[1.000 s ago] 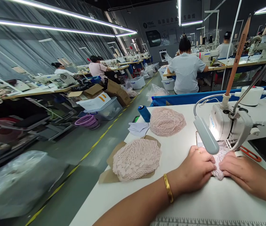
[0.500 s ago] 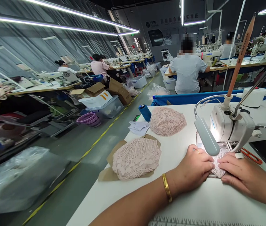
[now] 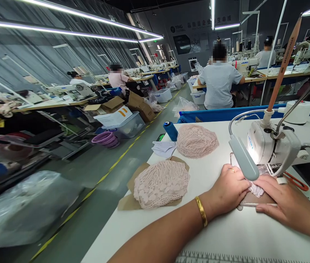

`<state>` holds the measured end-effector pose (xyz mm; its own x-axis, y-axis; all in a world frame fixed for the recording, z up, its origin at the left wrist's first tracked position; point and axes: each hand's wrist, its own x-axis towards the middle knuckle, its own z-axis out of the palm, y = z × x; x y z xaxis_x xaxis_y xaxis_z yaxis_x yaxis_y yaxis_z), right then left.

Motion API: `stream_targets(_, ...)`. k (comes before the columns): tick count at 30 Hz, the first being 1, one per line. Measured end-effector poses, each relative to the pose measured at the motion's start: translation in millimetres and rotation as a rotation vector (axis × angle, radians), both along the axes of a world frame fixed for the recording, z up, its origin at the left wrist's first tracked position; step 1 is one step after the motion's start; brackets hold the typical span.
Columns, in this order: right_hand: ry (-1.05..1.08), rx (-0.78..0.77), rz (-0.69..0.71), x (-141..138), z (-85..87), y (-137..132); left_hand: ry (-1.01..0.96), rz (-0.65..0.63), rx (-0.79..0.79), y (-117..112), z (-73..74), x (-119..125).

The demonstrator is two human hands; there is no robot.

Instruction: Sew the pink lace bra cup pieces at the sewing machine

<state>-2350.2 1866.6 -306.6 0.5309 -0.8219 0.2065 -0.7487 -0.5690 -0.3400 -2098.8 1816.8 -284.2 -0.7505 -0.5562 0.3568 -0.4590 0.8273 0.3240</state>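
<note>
A small piece of pale pink lace (image 3: 257, 190) lies under the head of the white sewing machine (image 3: 261, 140), partly covered by my fingers. My left hand (image 3: 230, 190) has its bent fingertips pinched on the lace's left side. From the right, my right hand (image 3: 283, 199) lies flat across the lace, fingers stretched forward and thumb apart. A brownish patch (image 3: 259, 200) shows between the hands, in front of the lace. The grey lamp (image 3: 244, 159) hides the needle area. Two gathered stacks of lace, a nearer one (image 3: 162, 184) and a farther one (image 3: 197, 141), rest left of my hands.
A blue thread cone (image 3: 170, 131) and a white folded mask (image 3: 163, 148) lie near the table's left edge. Orange snips (image 3: 297, 181) sit right of the machine head. A ruler (image 3: 215, 257) runs along the front. Co-workers sit at machines beyond.
The lace has moved forward under the machine, so less of it shows. My right fingers have slid forward and lie flatter. The brownish patch has come into sight.
</note>
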Motion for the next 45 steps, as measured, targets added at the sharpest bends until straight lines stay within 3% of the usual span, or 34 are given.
stream_targets(3, -0.005, -0.144, 0.000, 12.8, 1.4, -0.3, 0.056, 0.024, 0.101, -2.5, 2.9, -3.5)
stream_targets(8, -0.038, -0.418, -0.118, 25.1, 7.9, -6.0, 0.153, 0.113, 0.326, -7.3, 10.2, -9.5)
stream_targets(16, -0.142, -0.360, -0.183, 21.7, 8.6, -5.2, 0.149, 0.147, 0.409, -3.0, 14.4, -15.0)
stream_targets(23, -0.182, -0.300, -0.069, 15.5, -1.8, -8.2, 0.239, 0.118, 0.267, -3.6, 5.6, -17.3)
stream_targets(30, -0.059, -0.224, 0.123, -0.1, -6.9, -2.5, 0.045, -0.031, 0.020, 12.4, -4.6, -0.7)
stream_targets(35, 0.004, -0.229, 0.136, -3.5, -4.0, 1.4, -0.008, -0.085, -0.063, 22.5, -3.2, 7.4)
stream_targets(45, 0.041, -0.339, 0.097, 2.1, 6.4, -3.6, -0.009, -0.051, -0.083, 12.6, -3.1, 4.7)
